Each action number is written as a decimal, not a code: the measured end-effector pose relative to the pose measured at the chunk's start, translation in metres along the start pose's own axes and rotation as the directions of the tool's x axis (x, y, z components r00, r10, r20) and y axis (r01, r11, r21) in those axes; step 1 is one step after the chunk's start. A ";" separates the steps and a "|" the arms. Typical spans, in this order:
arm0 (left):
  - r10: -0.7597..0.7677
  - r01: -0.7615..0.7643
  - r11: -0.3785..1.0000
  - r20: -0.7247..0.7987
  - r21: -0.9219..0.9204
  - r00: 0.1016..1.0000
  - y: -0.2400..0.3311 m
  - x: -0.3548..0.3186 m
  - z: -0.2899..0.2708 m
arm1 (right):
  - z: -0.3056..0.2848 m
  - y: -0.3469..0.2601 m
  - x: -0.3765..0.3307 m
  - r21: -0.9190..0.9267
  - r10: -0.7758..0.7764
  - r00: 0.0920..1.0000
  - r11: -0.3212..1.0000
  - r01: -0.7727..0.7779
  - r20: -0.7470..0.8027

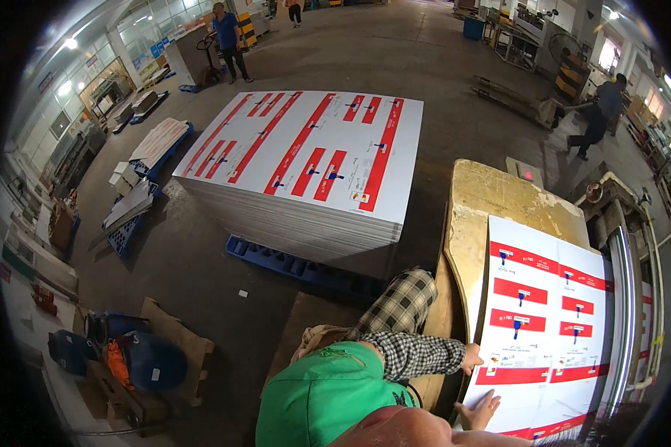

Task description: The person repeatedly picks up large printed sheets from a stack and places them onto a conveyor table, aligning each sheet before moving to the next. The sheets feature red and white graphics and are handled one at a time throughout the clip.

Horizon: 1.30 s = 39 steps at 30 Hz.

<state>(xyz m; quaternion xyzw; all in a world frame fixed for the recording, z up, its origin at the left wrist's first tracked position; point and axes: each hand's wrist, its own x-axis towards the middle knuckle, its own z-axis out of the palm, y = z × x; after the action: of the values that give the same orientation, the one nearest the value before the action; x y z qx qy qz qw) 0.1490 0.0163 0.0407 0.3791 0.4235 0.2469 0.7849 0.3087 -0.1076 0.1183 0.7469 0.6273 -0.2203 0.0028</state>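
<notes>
My R hand (479,410) is lying flat, fingers spread, gripping nothing, on the left edge of the printed sheet (552,335). Sheet w/ red bars is sitting on the feed board (492,201), near its right side. L hand not in view. Co-worker's hand (470,357) in a checked sleeve (414,352) is touching the same edge just above mine. Big sheet stack (306,149) on blue pallet (291,267) is standing well apart.

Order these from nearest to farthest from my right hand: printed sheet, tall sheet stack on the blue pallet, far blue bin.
1. printed sheet, under the right hand.
2. sheet stack, ahead left.
3. blue bin, far back.
</notes>
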 end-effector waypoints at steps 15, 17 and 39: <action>-0.019 0.072 0.885 -0.118 0.459 0.993 -0.046 0.063 -0.005 | -0.029 0.059 -0.016 0.718 0.009 0.967 0.671 0.182 -0.254; 0.132 -0.073 0.550 -0.001 0.832 0.991 -0.097 0.111 -0.017 | -0.005 0.057 -0.011 0.720 0.018 0.978 0.679 0.142 -0.210; 0.079 -0.087 0.994 0.104 0.071 0.991 0.001 -0.008 -0.001 | 0.006 0.024 0.003 0.188 -0.126 0.982 0.970 0.152 -0.141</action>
<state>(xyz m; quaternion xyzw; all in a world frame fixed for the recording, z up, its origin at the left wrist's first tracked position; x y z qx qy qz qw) 0.1443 0.0119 0.0453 0.4377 0.3761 0.2436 0.7795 0.3295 -0.1114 0.1056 0.7104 0.6520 -0.2326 -0.1272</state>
